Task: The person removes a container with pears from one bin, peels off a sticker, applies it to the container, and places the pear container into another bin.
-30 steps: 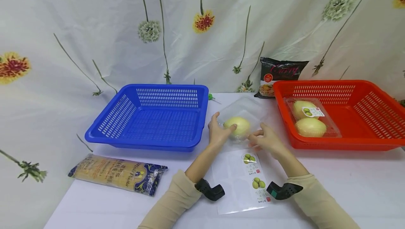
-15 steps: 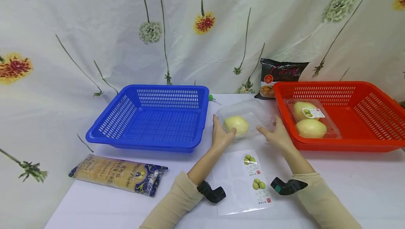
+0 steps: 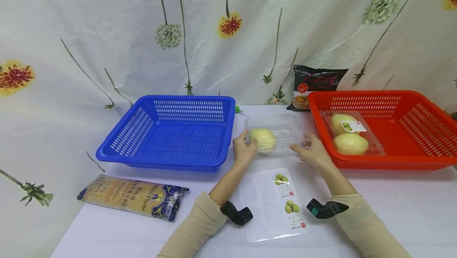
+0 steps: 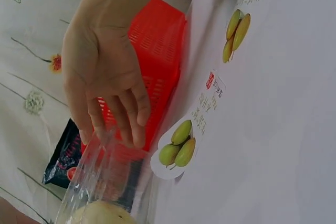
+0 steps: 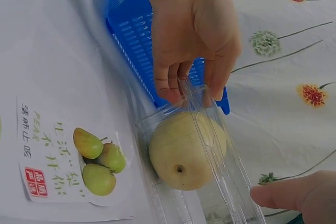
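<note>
A clear plastic clamshell box [image 3: 285, 131] sits on the table with its lid down and one pale yellow pear [image 3: 262, 140] at its left end. My left hand [image 3: 244, 150] holds the left end; in the right wrist view its thumb and fingers pinch the rim [image 5: 191, 93]. At the opposite end, my right hand [image 3: 313, 153] grips the right side, thumb at the front corner. The left wrist view has that right hand [image 4: 105, 72] with fingertips around the box's end. A sheet of pear stickers [image 3: 273, 206] lies just in front of the box.
To the left stands a blue basket [image 3: 164, 163], with a pasta bag [image 3: 132, 195] before it. A red basket [image 3: 392, 163] at right holds a labelled box of two pears [image 3: 351, 133]. Behind it is a black curry packet [image 3: 317, 79]. A flowered cloth hangs behind.
The lid has come down over the pear and the box lies squarer. My right hand moved right from the box's front middle to its right end; my left thumb slid off the pear.
</note>
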Demonstrator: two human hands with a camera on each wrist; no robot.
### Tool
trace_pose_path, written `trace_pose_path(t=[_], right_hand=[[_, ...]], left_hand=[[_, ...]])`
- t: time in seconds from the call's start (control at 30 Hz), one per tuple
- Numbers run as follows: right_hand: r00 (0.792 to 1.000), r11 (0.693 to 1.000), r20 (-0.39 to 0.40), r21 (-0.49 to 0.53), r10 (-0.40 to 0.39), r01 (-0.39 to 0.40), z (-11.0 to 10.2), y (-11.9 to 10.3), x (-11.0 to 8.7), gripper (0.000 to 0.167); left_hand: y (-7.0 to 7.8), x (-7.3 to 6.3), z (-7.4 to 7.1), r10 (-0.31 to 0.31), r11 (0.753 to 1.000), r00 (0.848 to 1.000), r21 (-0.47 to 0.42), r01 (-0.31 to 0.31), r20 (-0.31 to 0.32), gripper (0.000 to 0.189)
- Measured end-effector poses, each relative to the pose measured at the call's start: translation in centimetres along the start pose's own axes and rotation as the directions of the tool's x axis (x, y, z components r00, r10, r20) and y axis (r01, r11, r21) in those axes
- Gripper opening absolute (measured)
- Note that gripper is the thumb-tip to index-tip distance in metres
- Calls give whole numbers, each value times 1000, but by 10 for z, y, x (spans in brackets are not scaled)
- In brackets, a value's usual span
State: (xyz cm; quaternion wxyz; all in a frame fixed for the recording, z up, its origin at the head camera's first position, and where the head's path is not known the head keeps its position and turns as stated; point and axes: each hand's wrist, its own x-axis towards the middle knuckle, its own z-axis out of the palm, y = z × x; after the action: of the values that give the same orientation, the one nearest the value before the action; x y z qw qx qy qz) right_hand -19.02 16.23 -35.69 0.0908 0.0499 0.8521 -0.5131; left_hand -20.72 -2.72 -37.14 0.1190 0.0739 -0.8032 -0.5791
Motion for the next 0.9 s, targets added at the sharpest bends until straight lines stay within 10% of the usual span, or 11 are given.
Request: trace_pose_path(t=[0.23, 0.37, 0.63, 0.73, 0.9], right_hand=[[1000, 1000, 13, 5, -26, 26, -1, 1, 0, 73], [996, 989, 3, -116, -93, 92, -1, 4, 0, 72], [951, 927, -171, -322, -256, 192, 6, 3, -7, 57], [940, 916, -205, -356, -271, 186, 9, 1, -10, 45], [954, 880, -85, -416, -289, 230, 8, -1, -11, 28]], left_hand=[[4, 2, -5, 46, 998, 997, 28, -48, 66, 57], [5, 0, -11, 146, 970, 974, 166, -175, 171, 59], [7, -11, -11, 453, 776, 864, 380, -503, 218, 29], [12, -13, -13, 421, 743, 849, 415, -525, 320, 19], [13, -13, -14, 179, 690, 828, 532, -490, 531, 27]])
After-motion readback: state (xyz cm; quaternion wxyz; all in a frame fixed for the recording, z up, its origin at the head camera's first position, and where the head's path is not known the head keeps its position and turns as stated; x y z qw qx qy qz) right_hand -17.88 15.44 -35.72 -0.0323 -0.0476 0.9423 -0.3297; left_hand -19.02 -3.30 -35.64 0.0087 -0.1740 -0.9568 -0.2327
